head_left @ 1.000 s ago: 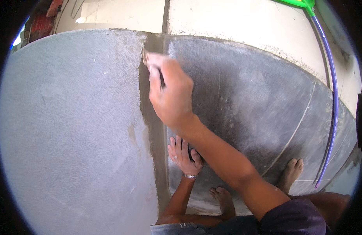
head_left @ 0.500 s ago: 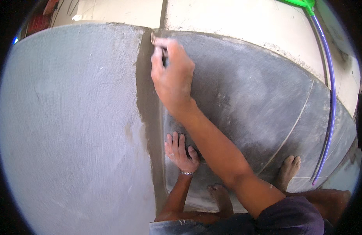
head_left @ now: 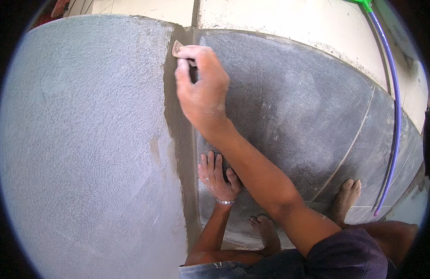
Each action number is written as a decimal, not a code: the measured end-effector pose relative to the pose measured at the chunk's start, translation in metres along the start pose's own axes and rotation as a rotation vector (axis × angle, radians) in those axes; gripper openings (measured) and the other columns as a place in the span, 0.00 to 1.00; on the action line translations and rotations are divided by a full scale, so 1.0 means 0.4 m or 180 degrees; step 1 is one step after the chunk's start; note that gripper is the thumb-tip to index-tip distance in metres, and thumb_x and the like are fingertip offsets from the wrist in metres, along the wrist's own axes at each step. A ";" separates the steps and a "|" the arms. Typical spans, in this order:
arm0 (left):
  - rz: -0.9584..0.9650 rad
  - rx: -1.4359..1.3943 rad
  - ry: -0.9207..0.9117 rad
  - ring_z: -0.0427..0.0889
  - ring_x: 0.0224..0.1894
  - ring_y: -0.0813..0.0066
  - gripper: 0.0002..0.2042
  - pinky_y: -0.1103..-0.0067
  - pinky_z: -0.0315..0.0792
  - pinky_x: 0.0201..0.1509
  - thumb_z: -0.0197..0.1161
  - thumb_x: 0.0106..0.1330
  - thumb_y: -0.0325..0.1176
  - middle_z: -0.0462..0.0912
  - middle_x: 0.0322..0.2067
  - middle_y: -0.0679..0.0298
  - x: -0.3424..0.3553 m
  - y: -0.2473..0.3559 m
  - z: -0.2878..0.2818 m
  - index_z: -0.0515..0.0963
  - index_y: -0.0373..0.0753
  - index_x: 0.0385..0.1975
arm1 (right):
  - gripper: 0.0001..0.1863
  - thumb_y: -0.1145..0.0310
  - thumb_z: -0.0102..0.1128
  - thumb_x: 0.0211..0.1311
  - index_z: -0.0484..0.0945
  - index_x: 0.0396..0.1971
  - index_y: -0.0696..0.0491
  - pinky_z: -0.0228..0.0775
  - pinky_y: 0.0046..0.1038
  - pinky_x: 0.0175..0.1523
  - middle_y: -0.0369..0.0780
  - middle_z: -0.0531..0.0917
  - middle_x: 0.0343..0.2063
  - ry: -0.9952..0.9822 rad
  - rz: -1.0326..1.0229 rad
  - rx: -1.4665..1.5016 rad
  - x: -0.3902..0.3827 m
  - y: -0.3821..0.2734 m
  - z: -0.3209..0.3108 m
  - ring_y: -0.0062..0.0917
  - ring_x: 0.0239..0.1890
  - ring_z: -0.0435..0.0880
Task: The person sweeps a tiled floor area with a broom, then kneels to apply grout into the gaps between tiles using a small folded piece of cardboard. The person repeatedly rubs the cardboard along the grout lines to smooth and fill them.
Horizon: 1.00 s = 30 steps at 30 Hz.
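Observation:
A small, thin, pale brown piece that looks like folded sandpaper (head_left: pixel 176 48) is pinched between the thumb and fingers of my right hand (head_left: pixel 203 86). It touches the far end of a brownish-grey strip (head_left: pixel 184 144), beside the ragged edge of a rough, light blue-grey surface (head_left: pixel 94 135). Pale dust whitens those fingertips. Nearer to me, my left hand (head_left: pixel 218 179) lies flat with fingers spread on the dark grey tiles (head_left: pixel 289 102), just right of the strip. A ring and a metal band are on that hand and wrist.
Cream tiles (head_left: pixel 280 16) border the dark ones at the far side. A purple pole (head_left: pixel 393 93) with a green head (head_left: pixel 363 3) lies along the right. My bare feet (head_left: pixel 348 195) rest on the dark tiles close to me.
My right hand has drawn the pale brown piece slightly left and toward me along the strip, and more of the piece shows. My left hand stays planted.

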<state>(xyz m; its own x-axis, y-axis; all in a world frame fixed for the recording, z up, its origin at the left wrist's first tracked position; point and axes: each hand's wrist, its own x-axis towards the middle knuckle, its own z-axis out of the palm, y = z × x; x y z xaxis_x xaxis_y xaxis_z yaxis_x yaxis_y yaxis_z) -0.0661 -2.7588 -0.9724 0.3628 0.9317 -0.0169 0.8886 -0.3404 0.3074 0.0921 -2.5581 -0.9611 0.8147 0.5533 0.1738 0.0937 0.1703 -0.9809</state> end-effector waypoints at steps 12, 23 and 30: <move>0.0059 -0.0041 0.0077 0.60 0.72 0.46 0.27 0.48 0.50 0.70 0.56 0.69 0.48 0.68 0.65 0.50 -0.010 -0.010 0.008 0.70 0.36 0.62 | 0.07 0.80 0.58 0.61 0.75 0.39 0.59 0.73 0.40 0.45 0.50 0.80 0.36 -0.0318 0.0990 -0.0124 -0.045 -0.030 -0.025 0.47 0.40 0.81; -0.0095 -0.0219 0.0311 0.61 0.69 0.43 0.34 0.48 0.53 0.69 0.60 0.64 0.53 0.67 0.65 0.49 -0.051 -0.046 0.053 0.68 0.34 0.63 | 0.06 0.81 0.55 0.62 0.71 0.38 0.59 0.69 0.41 0.47 0.50 0.75 0.35 -0.0405 0.0672 -0.0018 -0.224 -0.046 -0.036 0.47 0.39 0.76; 0.0173 -0.0460 0.0282 0.64 0.69 0.42 0.24 0.48 0.53 0.72 0.56 0.69 0.45 0.72 0.62 0.48 -0.070 -0.040 0.022 0.74 0.33 0.57 | 0.03 0.78 0.55 0.64 0.73 0.36 0.59 0.70 0.42 0.48 0.50 0.79 0.35 -0.0604 0.0910 -0.0393 -0.194 -0.103 -0.067 0.46 0.39 0.79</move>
<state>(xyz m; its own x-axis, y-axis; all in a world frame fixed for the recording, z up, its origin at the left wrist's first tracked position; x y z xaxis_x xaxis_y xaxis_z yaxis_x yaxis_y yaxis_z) -0.0880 -2.7807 -0.9853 0.3774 0.9221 0.0853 0.8165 -0.3748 0.4391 0.0403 -2.6300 -0.9364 0.6982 0.7078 -0.1072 -0.0446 -0.1063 -0.9933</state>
